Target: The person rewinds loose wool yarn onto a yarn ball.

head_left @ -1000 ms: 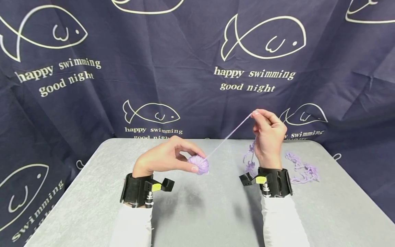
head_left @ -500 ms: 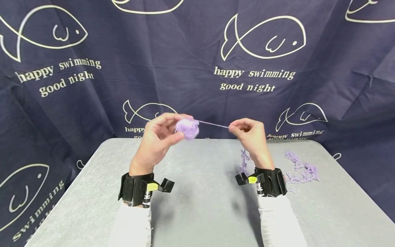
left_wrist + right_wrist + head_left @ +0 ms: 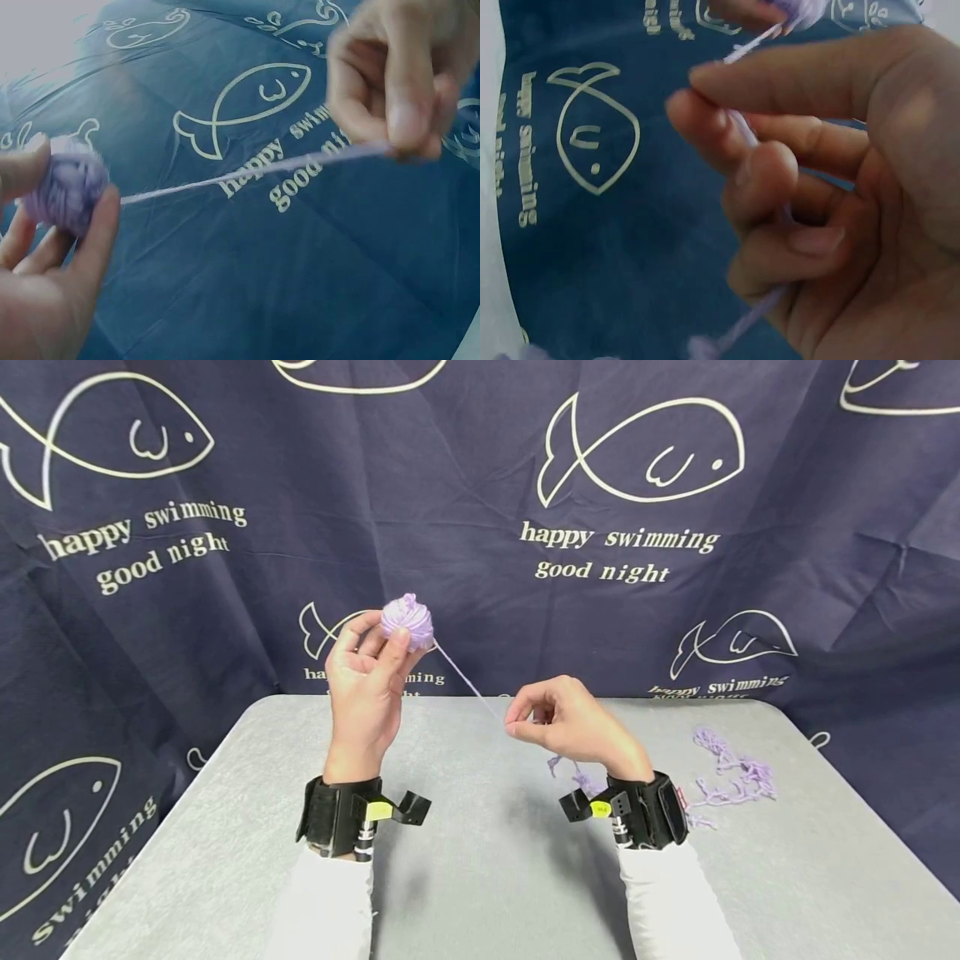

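My left hand (image 3: 369, 670) is raised above the grey table (image 3: 480, 877) and holds a small lilac yarn ball (image 3: 407, 622) between thumb and fingertips; the ball (image 3: 66, 189) also shows in the left wrist view. A taut lilac strand (image 3: 465, 682) runs down from the ball to my right hand (image 3: 558, 720), which pinches it between thumb and forefinger. In the right wrist view the strand (image 3: 744, 129) passes through the curled fingers (image 3: 735, 154). More yarn hangs below the right hand toward the table.
A loose tangle of lilac yarn (image 3: 731, 772) lies on the table's right side. A dark blue curtain (image 3: 480, 510) printed with fish hangs right behind the table. Black camera cuffs sit on both wrists.
The left hand lifted the ball from near the tabletop to well above it. The right hand dropped from high on the right and moved left, closer to the ball, still pinching the strand.
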A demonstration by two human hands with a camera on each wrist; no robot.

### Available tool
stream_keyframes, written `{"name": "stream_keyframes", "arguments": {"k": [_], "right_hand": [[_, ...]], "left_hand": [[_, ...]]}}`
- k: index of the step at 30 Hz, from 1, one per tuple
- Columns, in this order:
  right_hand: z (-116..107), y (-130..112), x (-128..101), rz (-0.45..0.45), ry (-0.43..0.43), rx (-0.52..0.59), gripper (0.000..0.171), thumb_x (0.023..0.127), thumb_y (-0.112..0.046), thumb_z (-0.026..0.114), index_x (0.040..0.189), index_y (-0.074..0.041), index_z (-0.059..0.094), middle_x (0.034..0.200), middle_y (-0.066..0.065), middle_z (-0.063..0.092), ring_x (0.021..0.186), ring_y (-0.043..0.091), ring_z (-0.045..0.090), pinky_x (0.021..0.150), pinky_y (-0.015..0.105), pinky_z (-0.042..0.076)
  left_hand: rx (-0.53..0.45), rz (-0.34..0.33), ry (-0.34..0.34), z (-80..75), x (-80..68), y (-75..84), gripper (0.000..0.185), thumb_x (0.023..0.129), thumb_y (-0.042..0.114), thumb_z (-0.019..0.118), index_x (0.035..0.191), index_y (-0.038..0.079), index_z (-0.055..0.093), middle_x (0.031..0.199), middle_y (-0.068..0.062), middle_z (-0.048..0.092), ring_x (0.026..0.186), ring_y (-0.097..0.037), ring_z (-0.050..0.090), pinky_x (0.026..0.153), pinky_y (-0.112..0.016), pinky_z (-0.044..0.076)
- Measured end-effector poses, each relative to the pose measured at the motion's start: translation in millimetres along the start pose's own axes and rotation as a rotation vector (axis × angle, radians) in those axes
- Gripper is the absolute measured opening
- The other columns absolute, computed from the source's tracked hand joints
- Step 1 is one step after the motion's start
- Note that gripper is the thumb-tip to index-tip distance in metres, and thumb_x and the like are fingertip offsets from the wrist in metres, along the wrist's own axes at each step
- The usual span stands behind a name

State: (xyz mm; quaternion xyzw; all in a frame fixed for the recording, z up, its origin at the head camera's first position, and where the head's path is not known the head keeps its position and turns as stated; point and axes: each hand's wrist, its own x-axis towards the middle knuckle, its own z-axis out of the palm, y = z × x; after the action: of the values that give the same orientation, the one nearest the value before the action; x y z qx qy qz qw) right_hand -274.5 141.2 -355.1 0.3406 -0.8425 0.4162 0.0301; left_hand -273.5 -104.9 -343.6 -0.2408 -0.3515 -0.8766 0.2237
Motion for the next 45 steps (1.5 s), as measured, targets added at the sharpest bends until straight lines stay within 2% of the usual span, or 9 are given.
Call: {"name": "stream_keyframes", "arguments": {"k": [4, 8, 13, 16, 20, 29, 36, 41, 45], "right_hand": [[1.9, -9.8, -1.9, -0.049, -0.074, 0.066, 0.01, 0.087, -0.007, 0.078, 0.086, -0.016, 0.076, 0.068, -0.006, 0.064, 0.054, 0.012, 0.05, 0.049, 0.024, 0.041], [1.6, -16.7, -4.2, -0.105, -0.068, 0.178, 0.009, 0.087, -0.005, 0.077, 0.087, -0.013, 0.076, 0.07, -0.002, 0.063, 0.055, 0.012, 0.048, 0.049, 0.023, 0.039], [-3.4, -19.7, -8.1, -0.198, 0.056, 0.365, 0.009, 0.086, 0.002, 0.076, 0.09, -0.005, 0.075, 0.069, 0.003, 0.062, 0.055, 0.012, 0.048, 0.046, 0.024, 0.037], [-6.4, -19.2, -9.4, -0.23, 0.189, 0.486, 0.011, 0.085, 0.006, 0.074, 0.091, -0.003, 0.075, 0.07, 0.003, 0.064, 0.054, 0.012, 0.047, 0.045, 0.024, 0.036], [-8.6, -17.9, -7.7, -0.256, 0.363, 0.713, 0.019, 0.085, 0.013, 0.066, 0.088, -0.004, 0.074, 0.074, 0.004, 0.069, 0.051, 0.011, 0.044, 0.044, 0.022, 0.032], [-17.4, -10.8, -3.9, -0.306, 0.641, 1.172, 0.015, 0.093, 0.011, 0.062, 0.089, 0.002, 0.072, 0.078, 0.011, 0.072, 0.051, 0.01, 0.049, 0.043, 0.016, 0.031], [-28.6, -4.7, -5.1, -0.289, 0.894, 1.354, 0.007, 0.092, 0.01, 0.064, 0.089, 0.006, 0.069, 0.075, 0.014, 0.07, 0.047, 0.01, 0.048, 0.044, 0.015, 0.033], [-31.4, 0.8, -2.4, -0.236, 1.059, 1.29, 0.005, 0.09, 0.011, 0.068, 0.087, 0.007, 0.068, 0.073, 0.014, 0.069, 0.046, 0.01, 0.048, 0.041, 0.014, 0.032], [-29.2, 5.9, 1.5, -0.16, 1.139, 1.06, 0.008, 0.088, 0.013, 0.07, 0.085, 0.005, 0.072, 0.071, 0.011, 0.07, 0.042, 0.008, 0.05, 0.036, 0.013, 0.033]], "left_hand": [[0.108, 0.038, 0.102, 0.3, 1.2, -3.6, 0.03, 0.089, -0.019, 0.061, 0.108, 0.005, 0.06, 0.109, -0.016, 0.066, 0.096, -0.026, 0.068, 0.078, -0.036, 0.062], [0.28, 0.089, 0.096, -1.2, 1.2, -7.9, 0.033, 0.086, -0.02, 0.066, 0.108, 0.003, 0.061, 0.114, -0.015, 0.066, 0.095, -0.025, 0.07, 0.077, -0.039, 0.062], [0.61, 0.112, -0.016, -5.8, 0.3, -10.3, 0.036, 0.082, -0.018, 0.073, 0.114, -0.008, 0.062, 0.116, -0.016, 0.063, 0.089, -0.021, 0.07, 0.072, -0.029, 0.062], [0.797, 0.061, -0.125, -9.6, -1.2, -9.4, 0.036, 0.081, -0.013, 0.077, 0.114, -0.005, 0.067, 0.115, -0.014, 0.065, 0.087, -0.02, 0.069, 0.067, -0.022, 0.059], [0.945, -0.053, -0.296, -13.7, -3.0, -7.9, 0.034, 0.081, -0.008, 0.081, 0.113, 0.0, 0.072, 0.112, -0.014, 0.067, 0.091, -0.023, 0.068, 0.072, -0.023, 0.058], [1.027, -0.308, -0.633, -17.2, -4.8, -2.1, 0.029, 0.082, 0.007, 0.085, 0.109, 0.012, 0.076, 0.101, -0.001, 0.072, 0.081, -0.02, 0.068, 0.072, -0.036, 0.057], [1.048, -0.446, -0.874, -18.6, -6.2, 0.9, 0.032, 0.075, 0.013, 0.09, 0.104, 0.016, 0.077, 0.096, 0.004, 0.071, 0.085, -0.02, 0.068, 0.076, -0.035, 0.059], [1.005, -0.539, -0.989, -18.1, -8.0, 2.6, 0.031, 0.074, 0.013, 0.091, 0.101, 0.018, 0.078, 0.098, 0.007, 0.073, 0.088, -0.021, 0.069, 0.079, -0.036, 0.059], [0.892, -0.573, -1.019, -16.7, -9.9, 5.7, 0.03, 0.077, 0.01, 0.089, 0.104, 0.015, 0.076, 0.101, 0.002, 0.072, 0.09, -0.023, 0.07, 0.076, -0.04, 0.062]]}}
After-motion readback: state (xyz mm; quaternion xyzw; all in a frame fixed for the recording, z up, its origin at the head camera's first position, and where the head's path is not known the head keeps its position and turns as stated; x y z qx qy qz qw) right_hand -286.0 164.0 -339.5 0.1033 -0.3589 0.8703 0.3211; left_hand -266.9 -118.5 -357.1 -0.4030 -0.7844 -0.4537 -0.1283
